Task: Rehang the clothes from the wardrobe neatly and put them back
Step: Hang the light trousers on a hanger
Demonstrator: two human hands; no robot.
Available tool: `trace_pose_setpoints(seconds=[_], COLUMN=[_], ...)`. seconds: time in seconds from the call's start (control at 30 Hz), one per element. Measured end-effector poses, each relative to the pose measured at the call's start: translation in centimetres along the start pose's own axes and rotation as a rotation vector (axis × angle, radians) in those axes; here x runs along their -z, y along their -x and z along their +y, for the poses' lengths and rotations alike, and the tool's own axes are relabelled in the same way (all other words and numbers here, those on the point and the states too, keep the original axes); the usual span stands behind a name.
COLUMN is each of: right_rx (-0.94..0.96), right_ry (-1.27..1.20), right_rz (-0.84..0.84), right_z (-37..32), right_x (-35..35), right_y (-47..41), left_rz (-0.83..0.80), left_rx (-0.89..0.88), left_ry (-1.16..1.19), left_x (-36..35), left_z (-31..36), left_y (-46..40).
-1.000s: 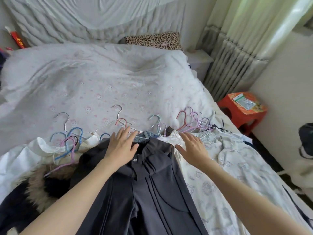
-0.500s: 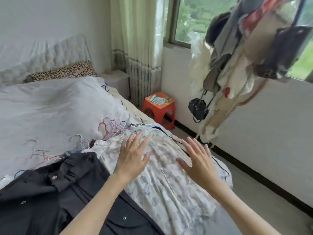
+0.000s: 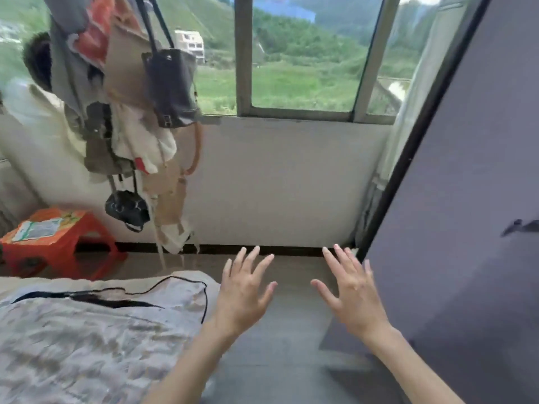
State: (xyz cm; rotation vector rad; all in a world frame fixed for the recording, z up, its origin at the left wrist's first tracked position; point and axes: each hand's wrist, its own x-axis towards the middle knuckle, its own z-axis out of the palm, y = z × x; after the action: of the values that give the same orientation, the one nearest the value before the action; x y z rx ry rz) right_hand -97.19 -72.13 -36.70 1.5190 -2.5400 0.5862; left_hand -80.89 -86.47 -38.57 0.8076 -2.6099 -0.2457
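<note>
my left hand (image 3: 243,290) and right hand (image 3: 351,290) hover apart, fingers spread, holding nothing, beside the clothes (image 3: 87,330) on the bed at my left; they look soft, light and floppy, so i'd grip at the shoulders

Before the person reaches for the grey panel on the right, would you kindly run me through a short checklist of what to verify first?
1. Left hand free: ok, fingers spread, holding nothing.
2. Right hand free: ok, open and empty.
3. Path to the grey panel: ok, only bare floor between.
4. Handle located: ok, dark shape on the panel, blurred.
5. Garment in hand for rehanging: not ok, the pale clothes lie on the bed.
6. Wardrobe rail space: cannot tell, interior hidden.
</note>
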Motion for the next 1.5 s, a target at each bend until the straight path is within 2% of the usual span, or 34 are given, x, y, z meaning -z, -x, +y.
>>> trace_pose_setpoints(seconds=[0.13, 0.3, 0.5, 0.57, 0.7, 0.93, 1.13, 1.3, 1.5], right_rx=[-0.233, -0.552, -0.897, -0.992, -1.170, -1.460, -1.591, -1.558, -1.472], right_ry=[0.044, 0.107, 0.171, 0.263, 0.367, 0.411, 0.342, 0.096, -0.173], right_rz=[0.105, 0.156, 0.339, 0.415, 0.497, 0.522, 0.527, 0.846, 0.985], right_z=[8.2, 15.2, 21.8, 23.4, 24.7, 25.2, 29.9, 37.0, 44.0], right_x=[4.0, 7.0, 10.2, 12.0, 14.8, 16.1, 18.9, 25.8, 33.7], right_y=[3.6, 9.1, 15.6, 18.1, 22.9, 31.0, 36.1, 38.3, 37.7], left_rz=[-0.023, -0.156, -0.295, -0.277, -0.347, -0.477, -0.560, -0.610, -0.564], left_rx=[-0.170, -0.333, -0.711, -0.825, -0.993, -1.279, -1.401, -1.361, -1.316], left_ry=[0.071, 0.235, 0.242, 0.300, 0.350, 0.436, 0.469, 0.598, 0.807], left_x=[-3.0, -8.1, -13.0, -13.6, -14.7, -18.6, -21.1, -21.2, -19.3], left_z=[8.1, 17.4, 27.6, 31.2, 37.8, 47.0, 56.3, 65.3, 73.8], left_y=[-5.8, -8.0, -11.3, -12.8, -13.4, -8.7, -5.3, -3.8, -0.5])
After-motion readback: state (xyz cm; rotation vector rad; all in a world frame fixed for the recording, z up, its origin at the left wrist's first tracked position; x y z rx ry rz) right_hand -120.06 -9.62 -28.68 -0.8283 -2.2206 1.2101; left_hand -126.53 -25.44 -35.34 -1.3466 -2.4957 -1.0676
